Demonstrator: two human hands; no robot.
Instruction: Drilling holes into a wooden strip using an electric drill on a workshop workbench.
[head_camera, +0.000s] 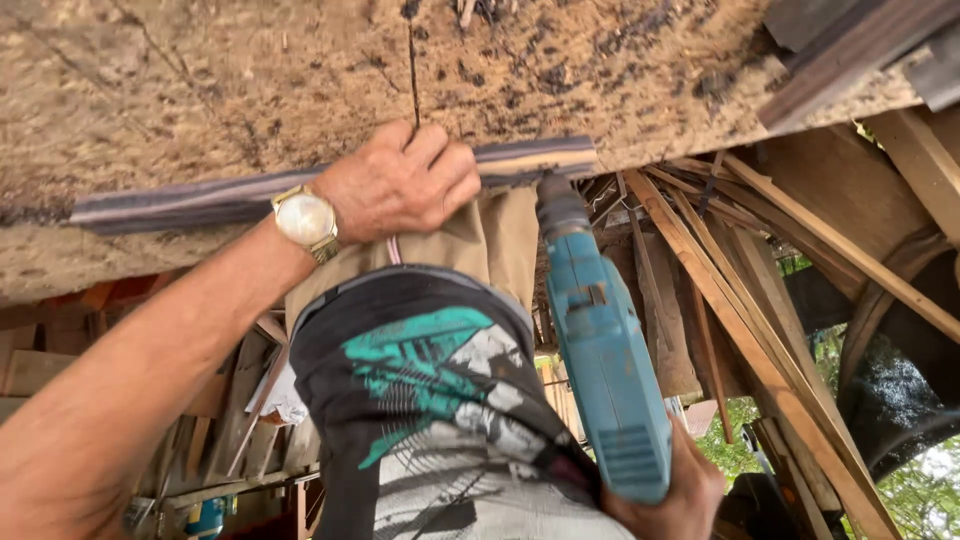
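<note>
Rough, sawdust-strewn chipboard (300, 90) fills the head view, stacked timber (760, 300) behind. Left hand (400, 180) reaches in wrist-bent, fingers curled tight, pressing a dark wooden strip (180, 205) against the board's edge. Right hand (665, 495), mostly cut off by the frame, grips a teal power drill (600, 350) whose chuck meets the strip just beside the left knuckles.

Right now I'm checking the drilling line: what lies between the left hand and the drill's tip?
Head view: only a short bare stretch of the striped wooden strip separates the left hand from the teal drill.
</note>
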